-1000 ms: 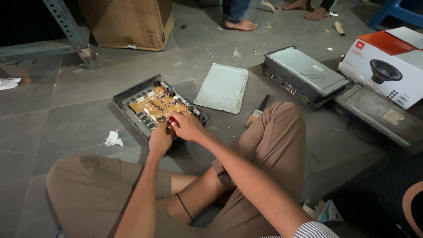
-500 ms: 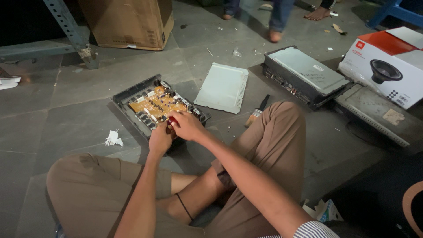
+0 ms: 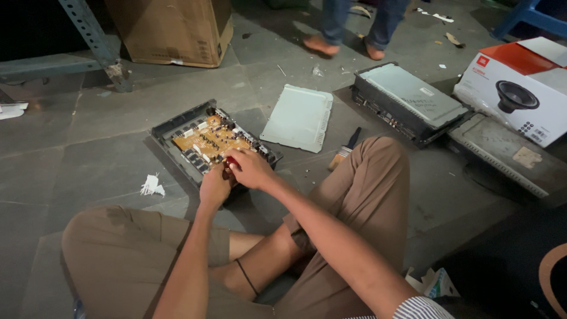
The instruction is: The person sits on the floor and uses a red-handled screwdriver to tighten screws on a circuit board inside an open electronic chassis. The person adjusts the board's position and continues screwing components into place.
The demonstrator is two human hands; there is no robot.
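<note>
An opened amplifier chassis (image 3: 177, 127) lies on the floor in front of my crossed legs, its orange circuit board (image 3: 207, 139) exposed. My right hand (image 3: 251, 168) is closed around a tool with a red handle (image 3: 231, 160) at the board's near edge. Beside it, my left hand (image 3: 214, 188) presses on the chassis's near corner with curled fingers; what they hold, if anything, is hidden. The amplifier's removed pale cover plate (image 3: 298, 117) rests flat to the right.
A paintbrush (image 3: 344, 150) lies by my right knee. Two more amplifiers (image 3: 407, 100) (image 3: 508, 153) and a speaker box (image 3: 520, 88) sit at right. A cardboard box (image 3: 171, 29) and a metal rack leg (image 3: 97, 44) stand behind. Another person's feet (image 3: 345, 47) are beyond.
Both my hands stay at the board's near edge, barely moving. The other person's feet have walked from the far middle toward the right.
</note>
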